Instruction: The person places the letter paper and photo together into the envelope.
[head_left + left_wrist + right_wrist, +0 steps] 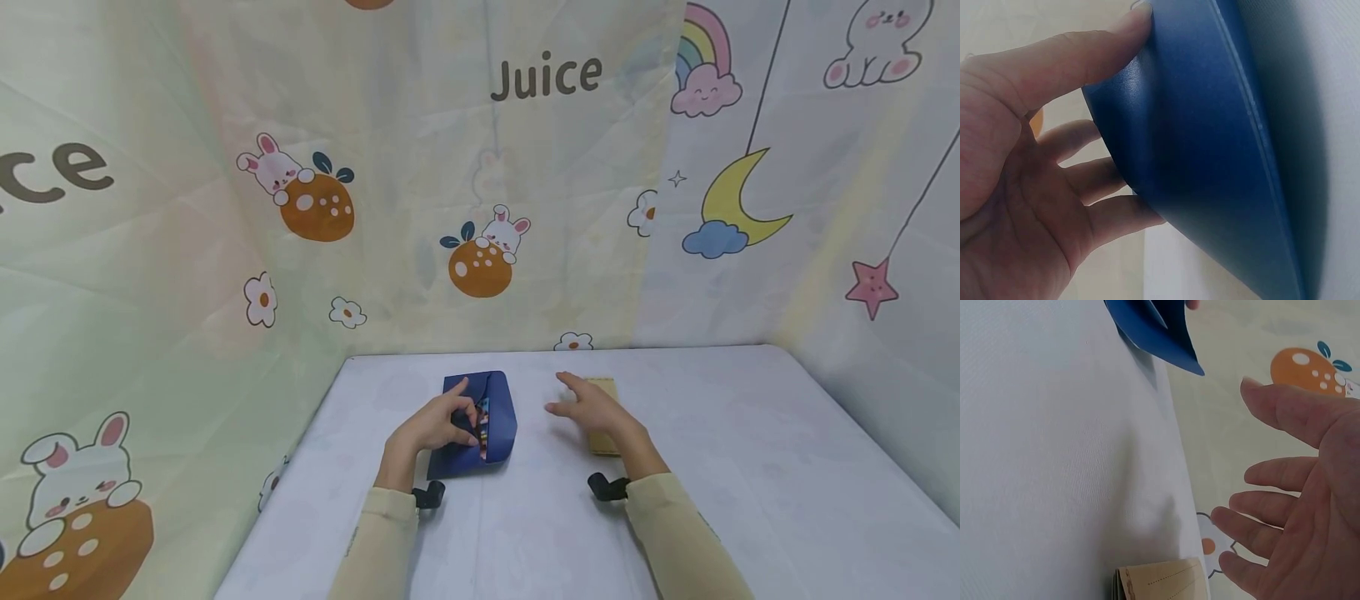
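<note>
A dark blue envelope (501, 437) lies on the white table, with colourful printed contents (483, 429) showing at its opening. My left hand (438, 423) pinches the envelope's edge. In the left wrist view the thumb presses the near face of the blue paper (1191, 125), and the other fingers reach behind it. To the right, my right hand (596, 410) is held above the table with its fingers spread and nothing in them. Partly hidden under that hand is a tan paper piece (605, 446); the right wrist view shows its layered edge and dotted lines.
The white-covered table (525, 533) ends at a patterned cloth backdrop (405, 167), which rises behind and on both sides. A black wrist strap (429, 495) sits on the left wrist, and another black strap (607, 487) on the right.
</note>
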A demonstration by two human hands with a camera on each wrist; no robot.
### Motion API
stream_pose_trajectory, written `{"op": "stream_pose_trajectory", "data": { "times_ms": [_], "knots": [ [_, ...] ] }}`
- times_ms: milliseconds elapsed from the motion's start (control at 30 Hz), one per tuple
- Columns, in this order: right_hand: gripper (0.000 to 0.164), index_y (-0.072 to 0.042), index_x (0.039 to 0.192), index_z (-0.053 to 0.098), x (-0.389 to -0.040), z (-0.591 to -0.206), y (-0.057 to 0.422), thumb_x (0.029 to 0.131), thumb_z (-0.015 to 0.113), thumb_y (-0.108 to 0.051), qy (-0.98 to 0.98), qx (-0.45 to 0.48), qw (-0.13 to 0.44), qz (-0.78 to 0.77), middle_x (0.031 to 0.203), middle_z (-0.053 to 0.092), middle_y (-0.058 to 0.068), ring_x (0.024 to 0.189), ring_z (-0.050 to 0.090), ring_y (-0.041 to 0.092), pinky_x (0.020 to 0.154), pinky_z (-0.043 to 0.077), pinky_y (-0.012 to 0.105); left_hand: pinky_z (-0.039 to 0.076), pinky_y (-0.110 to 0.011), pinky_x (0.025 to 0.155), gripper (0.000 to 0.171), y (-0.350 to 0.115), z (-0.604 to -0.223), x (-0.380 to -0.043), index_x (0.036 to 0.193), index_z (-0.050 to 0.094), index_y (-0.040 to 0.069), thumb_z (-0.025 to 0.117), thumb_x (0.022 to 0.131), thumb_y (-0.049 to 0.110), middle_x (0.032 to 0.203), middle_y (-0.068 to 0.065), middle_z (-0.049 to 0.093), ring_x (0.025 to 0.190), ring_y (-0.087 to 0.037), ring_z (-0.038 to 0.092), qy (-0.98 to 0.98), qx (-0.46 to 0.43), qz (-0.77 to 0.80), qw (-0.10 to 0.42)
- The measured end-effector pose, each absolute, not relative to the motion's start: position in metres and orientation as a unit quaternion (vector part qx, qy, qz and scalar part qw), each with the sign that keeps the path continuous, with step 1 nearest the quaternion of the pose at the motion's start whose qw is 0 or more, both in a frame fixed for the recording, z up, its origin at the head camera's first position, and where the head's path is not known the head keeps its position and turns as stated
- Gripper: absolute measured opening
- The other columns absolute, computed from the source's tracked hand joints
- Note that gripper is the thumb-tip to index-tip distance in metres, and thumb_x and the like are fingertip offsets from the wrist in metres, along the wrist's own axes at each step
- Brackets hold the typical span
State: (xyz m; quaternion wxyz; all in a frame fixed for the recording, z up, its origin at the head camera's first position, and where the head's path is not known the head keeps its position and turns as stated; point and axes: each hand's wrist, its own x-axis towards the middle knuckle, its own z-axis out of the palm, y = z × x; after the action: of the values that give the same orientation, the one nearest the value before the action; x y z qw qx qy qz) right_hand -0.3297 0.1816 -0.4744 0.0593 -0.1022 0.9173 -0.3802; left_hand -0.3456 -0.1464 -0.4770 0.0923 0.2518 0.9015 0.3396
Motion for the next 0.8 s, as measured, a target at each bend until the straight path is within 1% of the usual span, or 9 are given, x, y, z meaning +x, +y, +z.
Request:
{"op": "stream_pose_trajectory", "data": {
  "times_ms": [167, 400, 567, 800],
  "knots": [
    [0.081, -0.003, 0.162, 0.031, -0.330, -0.475, 0.184, 0.100, 0.068, -0.041, 0.918, -0.100, 0.061, -0.380, 0.169, 0.029, 0.023, 0.156, 0.027, 0.045, 0.124, 0.025, 0.062, 0.021, -0.067, 0.124, 0.030, -0.146, -0.477, -0.345, 0.086, 0.066, 0.027, 0.092, 0.076, 0.015, 0.175, -0.012, 0.016, 0.158, -0.046, 0.021, 0.901, 0.250, 0.341, 0.093],
    [0.079, -0.003, 0.161, 0.031, -0.330, -0.475, 0.183, 0.100, 0.067, -0.038, 0.919, -0.094, 0.060, -0.378, 0.169, 0.029, 0.023, 0.156, 0.026, 0.045, 0.124, 0.025, 0.063, 0.021, -0.067, 0.124, 0.030, -0.146, -0.478, -0.345, 0.085, 0.067, 0.027, 0.093, 0.076, 0.015, 0.176, -0.012, 0.013, 0.158, -0.046, 0.020, 0.900, 0.248, 0.346, 0.094],
    [0.080, -0.003, 0.162, 0.030, -0.329, -0.474, 0.187, 0.101, 0.066, -0.040, 0.921, -0.091, 0.060, -0.373, 0.170, 0.027, 0.023, 0.157, 0.024, 0.044, 0.125, 0.023, 0.062, 0.021, -0.067, 0.124, 0.030, -0.146, -0.477, -0.344, 0.085, 0.066, 0.027, 0.092, 0.076, 0.015, 0.176, -0.011, 0.013, 0.158, -0.045, 0.021, 0.902, 0.246, 0.341, 0.096],
    [0.081, 0.001, 0.161, 0.029, -0.326, -0.473, 0.192, 0.101, 0.065, -0.039, 0.926, -0.093, 0.056, -0.363, 0.169, 0.025, 0.025, 0.157, 0.022, 0.046, 0.125, 0.022, 0.063, 0.022, -0.067, 0.124, 0.030, -0.146, -0.475, -0.343, 0.085, 0.066, 0.027, 0.092, 0.076, 0.014, 0.175, -0.011, 0.015, 0.158, -0.044, 0.022, 0.903, 0.246, 0.340, 0.096]
  ]
}}
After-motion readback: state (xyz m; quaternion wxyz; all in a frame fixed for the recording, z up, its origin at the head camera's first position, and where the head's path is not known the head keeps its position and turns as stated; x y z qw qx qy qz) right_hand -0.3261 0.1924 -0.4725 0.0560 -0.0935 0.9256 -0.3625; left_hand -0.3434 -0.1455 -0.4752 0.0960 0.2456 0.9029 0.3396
